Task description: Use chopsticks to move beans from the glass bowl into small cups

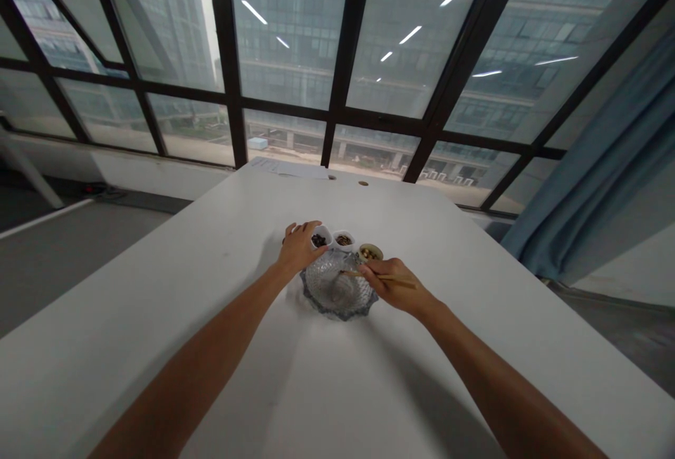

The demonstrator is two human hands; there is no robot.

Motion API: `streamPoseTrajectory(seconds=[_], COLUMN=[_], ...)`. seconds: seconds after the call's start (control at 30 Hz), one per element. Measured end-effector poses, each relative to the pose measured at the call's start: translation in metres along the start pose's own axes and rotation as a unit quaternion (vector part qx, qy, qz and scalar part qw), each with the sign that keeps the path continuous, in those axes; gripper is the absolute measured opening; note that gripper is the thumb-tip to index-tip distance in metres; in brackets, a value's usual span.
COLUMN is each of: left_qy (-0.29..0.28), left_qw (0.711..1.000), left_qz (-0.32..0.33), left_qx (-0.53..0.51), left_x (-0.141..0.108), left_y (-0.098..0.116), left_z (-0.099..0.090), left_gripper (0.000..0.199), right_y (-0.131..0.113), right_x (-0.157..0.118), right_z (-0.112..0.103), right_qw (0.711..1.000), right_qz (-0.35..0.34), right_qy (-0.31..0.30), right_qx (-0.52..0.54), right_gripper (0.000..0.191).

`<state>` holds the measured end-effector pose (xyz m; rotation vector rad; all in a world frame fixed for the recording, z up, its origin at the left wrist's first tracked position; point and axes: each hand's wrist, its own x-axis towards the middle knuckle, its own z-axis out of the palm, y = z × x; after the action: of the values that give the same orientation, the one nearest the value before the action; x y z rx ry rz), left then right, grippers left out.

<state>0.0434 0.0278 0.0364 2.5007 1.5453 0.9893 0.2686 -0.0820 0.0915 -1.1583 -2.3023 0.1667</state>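
My left hand grips a small white bowl of dark pieces from its left side, the thumb at the front and the fingers behind. In my right hand is a pair of wooden chopsticks, their tips pointing left over the glass dish. This clear dish has a scalloped rim and a patterned surface; I cannot make out any food in it. Behind it stands a second white bowl with brownish bits. A yellowish bowl of pale pieces is just beyond my right hand.
Everything stands on a white table. Papers lie at its far edge, near a small round brown item. Dark-framed windows rise behind the table, and a blue curtain hangs on the right.
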Motion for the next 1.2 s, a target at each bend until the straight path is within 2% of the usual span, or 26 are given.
streamPoseTrajectory(seconds=[0.17, 0.27, 0.47, 0.6, 0.73, 0.83, 1.0, 1.13, 1.2], left_qy=[-0.006, -0.006, -0.005, -0.005, -0.001, 0.000, -0.002, -0.002, -0.002], left_qw=[1.000, 1.000, 1.000, 1.000, 1.000, 1.000, 1.000, 1.000, 1.000], left_qz=[-0.008, -0.006, -0.003, -0.001, 0.000, 0.000, 0.001, 0.000, 0.000], left_qx=[0.004, 0.005, -0.001, 0.003, 0.005, 0.003, 0.000, -0.001, -0.001], left_x=[0.000, 0.000, 0.001, 0.001, 0.000, 0.000, 0.000, 0.000, 0.000], left_y=[0.003, 0.004, 0.003, 0.002, 0.001, 0.001, 0.001, 0.001, 0.001], left_z=[-0.002, -0.002, 0.000, 0.001, 0.002, 0.002, 0.001, 0.001, 0.001], left_gripper=[0.055, 0.055, 0.055, 0.054, 0.055, 0.055, 0.055, 0.056, 0.056], right_y=[-0.005, -0.008, 0.000, 0.019, 0.035, 0.038, 0.037, 0.045, 0.047], right_x=[0.014, 0.023, 0.023, 0.007, -0.007, -0.012, -0.015, -0.017, -0.018], right_z=[-0.002, -0.004, -0.010, -0.004, 0.005, 0.006, 0.000, -0.001, 0.000], right_qw=[0.995, 0.996, 0.996, 0.980, 0.949, 0.919, 0.881, 0.819, 0.800], right_qz=[-0.075, -0.078, 0.055, 0.128, 0.195, 0.240, 0.267, 0.295, 0.303], right_qy=[-0.021, -0.028, -0.031, 0.008, 0.083, 0.137, 0.207, 0.293, 0.319], right_qx=[-0.054, -0.044, 0.058, 0.150, 0.232, 0.283, 0.330, 0.395, 0.408], right_gripper=[0.049, 0.051, 0.049, 0.051, 0.056, 0.059, 0.061, 0.061, 0.061])
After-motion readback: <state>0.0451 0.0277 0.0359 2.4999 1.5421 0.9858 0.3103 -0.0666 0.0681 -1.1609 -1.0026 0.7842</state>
